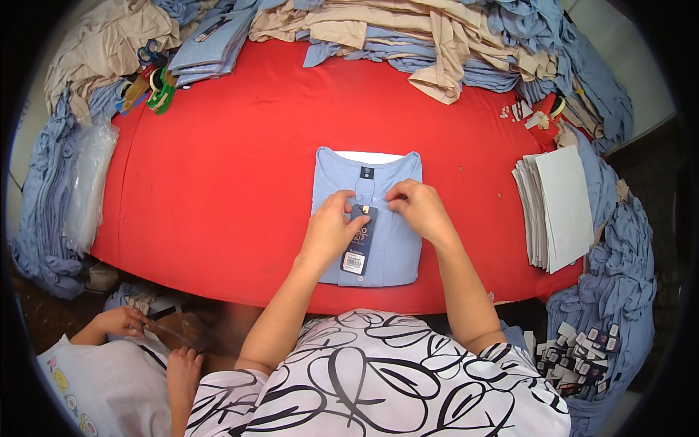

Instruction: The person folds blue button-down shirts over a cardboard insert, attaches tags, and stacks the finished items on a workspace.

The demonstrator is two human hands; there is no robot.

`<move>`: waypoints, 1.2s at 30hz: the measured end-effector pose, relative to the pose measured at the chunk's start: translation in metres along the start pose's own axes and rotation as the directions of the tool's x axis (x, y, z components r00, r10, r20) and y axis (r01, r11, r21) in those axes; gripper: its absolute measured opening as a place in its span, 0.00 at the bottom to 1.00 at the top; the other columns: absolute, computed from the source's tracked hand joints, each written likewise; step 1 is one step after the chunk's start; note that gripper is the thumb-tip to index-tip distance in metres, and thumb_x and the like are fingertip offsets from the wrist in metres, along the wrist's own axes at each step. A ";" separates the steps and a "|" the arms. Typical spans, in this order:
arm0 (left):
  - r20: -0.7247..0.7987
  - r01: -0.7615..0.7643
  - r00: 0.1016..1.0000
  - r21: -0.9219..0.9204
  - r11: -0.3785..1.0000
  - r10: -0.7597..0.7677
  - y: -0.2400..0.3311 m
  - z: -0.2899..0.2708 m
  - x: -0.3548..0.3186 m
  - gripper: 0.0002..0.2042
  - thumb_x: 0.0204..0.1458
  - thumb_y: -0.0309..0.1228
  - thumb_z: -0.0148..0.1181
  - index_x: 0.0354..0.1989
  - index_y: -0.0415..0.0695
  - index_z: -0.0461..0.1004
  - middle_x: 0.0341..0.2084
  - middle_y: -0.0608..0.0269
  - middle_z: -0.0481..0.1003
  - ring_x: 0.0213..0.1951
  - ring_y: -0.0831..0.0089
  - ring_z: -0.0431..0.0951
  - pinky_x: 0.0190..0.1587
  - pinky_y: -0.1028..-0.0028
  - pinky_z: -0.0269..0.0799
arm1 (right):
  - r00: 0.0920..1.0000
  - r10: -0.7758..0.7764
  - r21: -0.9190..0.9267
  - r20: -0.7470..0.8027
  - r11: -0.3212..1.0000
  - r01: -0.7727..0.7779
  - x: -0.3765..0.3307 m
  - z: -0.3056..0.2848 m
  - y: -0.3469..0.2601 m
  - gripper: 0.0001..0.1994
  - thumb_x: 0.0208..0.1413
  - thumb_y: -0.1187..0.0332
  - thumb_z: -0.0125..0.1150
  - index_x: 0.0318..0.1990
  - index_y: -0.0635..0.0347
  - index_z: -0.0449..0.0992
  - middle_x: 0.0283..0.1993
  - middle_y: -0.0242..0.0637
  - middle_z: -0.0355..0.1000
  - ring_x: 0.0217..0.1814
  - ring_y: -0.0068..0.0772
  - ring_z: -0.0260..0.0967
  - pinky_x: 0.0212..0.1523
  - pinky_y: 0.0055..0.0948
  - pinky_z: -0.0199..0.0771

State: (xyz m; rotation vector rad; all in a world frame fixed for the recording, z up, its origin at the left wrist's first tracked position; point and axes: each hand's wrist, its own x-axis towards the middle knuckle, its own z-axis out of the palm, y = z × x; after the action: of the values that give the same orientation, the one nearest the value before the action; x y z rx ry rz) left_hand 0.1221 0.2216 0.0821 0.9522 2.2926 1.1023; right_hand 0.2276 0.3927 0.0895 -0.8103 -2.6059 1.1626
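A folded light blue shirt (pixel 397 255) lies face up in front of me, with white card showing behind its neckline. A dark navy hang tag (pixel 356 240) with a white barcode sticker rests on its front, and a thin string loop (pixel 356 191) runs from it toward the neck label (pixel 367 172). My left hand (pixel 331 226) has its fingers closed around the upper end of the tag. On the shirt's right upper front, my right hand (pixel 422 210) is curled with thumb and fingertips together. Whatever lies between those fingertips is too small to make out.
White card sheets (pixel 561 207) are stacked at the right. Clear plastic bags (pixel 91 186) lie at the left edge, bagged shirts (pixel 213 40) far left. Unfolded blue and beige garments (pixel 408 44) line the back. Several loose tags (pixel 579 357) sit lower right. Another person's hand (pixel 124 320) is lower left.
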 end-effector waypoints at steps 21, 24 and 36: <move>-0.086 -0.374 0.872 0.515 0.771 0.481 -0.026 0.067 -0.006 0.30 0.51 0.42 0.66 0.61 0.41 0.68 0.65 0.53 0.63 0.66 0.50 0.61 0.66 0.51 0.56 | 0.829 -0.472 -0.396 -0.300 0.852 0.342 0.053 0.032 0.062 0.10 0.57 0.72 0.61 0.46 0.58 0.78 0.53 0.38 0.74 0.53 0.43 0.71 0.55 0.40 0.67; 0.023 -0.367 0.929 0.169 0.915 0.369 -0.024 0.045 0.002 0.30 0.56 0.41 0.63 0.64 0.39 0.65 0.65 0.50 0.64 0.69 0.52 0.58 0.67 0.49 0.53 | 0.895 -0.266 -0.065 -0.358 0.963 0.260 0.062 0.013 0.081 0.12 0.60 0.71 0.58 0.51 0.59 0.77 0.53 0.41 0.72 0.52 0.44 0.72 0.53 0.40 0.73; 0.298 0.367 0.910 -0.255 0.894 -0.289 -0.049 -0.040 0.137 0.20 0.59 0.30 0.58 0.56 0.30 0.71 0.45 0.48 0.78 0.51 0.59 0.77 0.54 0.66 0.70 | 0.988 0.153 -0.138 0.023 0.979 -0.149 0.052 -0.028 0.051 0.10 0.56 0.71 0.63 0.44 0.61 0.76 0.50 0.48 0.70 0.53 0.50 0.70 0.54 0.42 0.70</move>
State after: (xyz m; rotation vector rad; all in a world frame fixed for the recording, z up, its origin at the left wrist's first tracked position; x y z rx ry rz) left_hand -0.0147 0.2793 0.0564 0.5199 1.9120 1.0750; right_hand 0.2155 0.4667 0.0683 -1.0413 -2.7159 1.0512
